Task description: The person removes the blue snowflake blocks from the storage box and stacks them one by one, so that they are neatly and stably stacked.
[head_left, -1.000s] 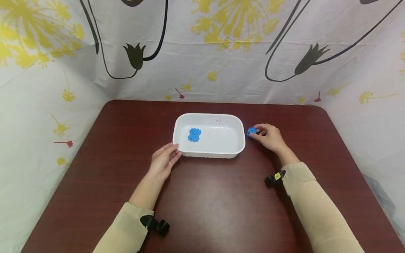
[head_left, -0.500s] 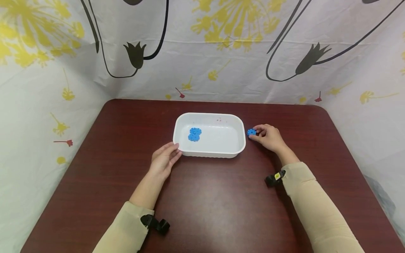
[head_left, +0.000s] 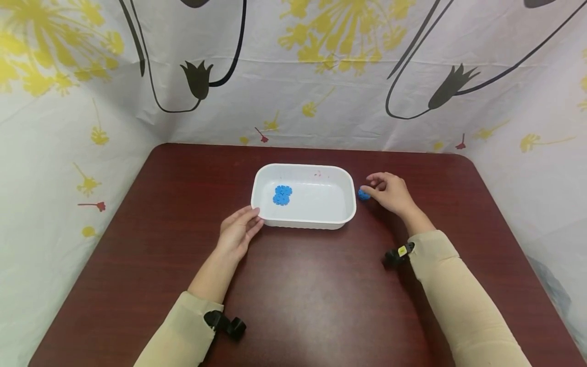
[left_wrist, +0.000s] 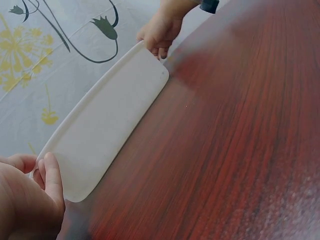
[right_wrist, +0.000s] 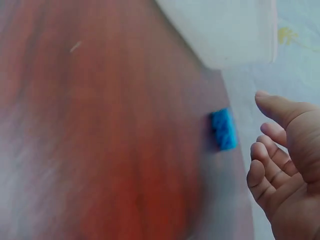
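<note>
My left hand (head_left: pixel 236 234) holds the near left corner of a white plastic tray (head_left: pixel 316 223), its fingers along the outer wall in the left wrist view. Two blue notched snowflake discs (head_left: pixel 282 195) lie overlapping on the tray floor, left of the middle. Just right of the tray, a small stack of blue snowflake discs (right_wrist: pixel 223 129) stands on the table. Above and beside that stack my right hand (head_left: pixel 390 192) is spread with nothing between thumb and fingers; in the right wrist view (right_wrist: pixel 290 155) a gap shows between the hand and the stack.
The dark red-brown wooden table (head_left: pixel 302 295) reaches back to a white cloth backdrop (head_left: pixel 339 117) printed with yellow and grey flowers. Black cameras sit on both wrists, the left wrist camera (head_left: pixel 227 325) low over the table.
My right hand has let go of the blue snowflake discs and lifted slightly away, leaving them beside the tray. The left hand and the tray have stayed in place.
</note>
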A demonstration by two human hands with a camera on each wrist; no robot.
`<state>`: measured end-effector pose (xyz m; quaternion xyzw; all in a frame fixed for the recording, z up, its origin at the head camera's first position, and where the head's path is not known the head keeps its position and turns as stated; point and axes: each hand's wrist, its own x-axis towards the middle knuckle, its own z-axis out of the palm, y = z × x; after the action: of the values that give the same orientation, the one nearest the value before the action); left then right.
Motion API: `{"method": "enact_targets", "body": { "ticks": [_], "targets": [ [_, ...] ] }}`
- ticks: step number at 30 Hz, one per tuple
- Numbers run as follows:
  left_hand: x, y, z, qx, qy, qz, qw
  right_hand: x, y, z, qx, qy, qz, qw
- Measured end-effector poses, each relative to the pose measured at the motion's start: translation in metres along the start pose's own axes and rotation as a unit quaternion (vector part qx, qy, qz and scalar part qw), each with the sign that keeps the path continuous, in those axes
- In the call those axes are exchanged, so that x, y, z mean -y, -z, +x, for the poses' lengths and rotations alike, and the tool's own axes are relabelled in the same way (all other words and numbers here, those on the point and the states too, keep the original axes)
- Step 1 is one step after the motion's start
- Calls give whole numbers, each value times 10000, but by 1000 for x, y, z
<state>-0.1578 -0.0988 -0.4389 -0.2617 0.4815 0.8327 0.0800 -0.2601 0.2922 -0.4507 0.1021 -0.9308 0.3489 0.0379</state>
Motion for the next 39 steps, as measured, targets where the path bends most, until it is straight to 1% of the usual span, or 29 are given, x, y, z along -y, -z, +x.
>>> {"method": "enact_targets", "body": {
  "ticks": [3,6,13,19,24,28,35,39],
  "targets": [
    [0,0,0,-5,0,20,10000,12,2,5,-175,129,80,9997],
    [0,0,0,-9,-7,20,10000,27,3,11,-234,209,223,9993],
    [0,0,0,-16,-8,-22,10000,59,-4,22,-164,421,390,9982],
    [1,0,0,19,-42,-5,10000,79,-13,27,-78,661,432,9968],
    [1,1,0,44,-47,-2,10000,92,-22,30,-9,738,555,9957],
    [1,1,0,27,-57,-23,10000,99,-30,32,125,754,672,9948],
    [1,0,0,-7,-64,-1,10000,107,-45,34,279,975,785,9917],
    [1,0,1,10,-93,-30,10000,111,-54,36,473,965,757,9913]
  ]
}}
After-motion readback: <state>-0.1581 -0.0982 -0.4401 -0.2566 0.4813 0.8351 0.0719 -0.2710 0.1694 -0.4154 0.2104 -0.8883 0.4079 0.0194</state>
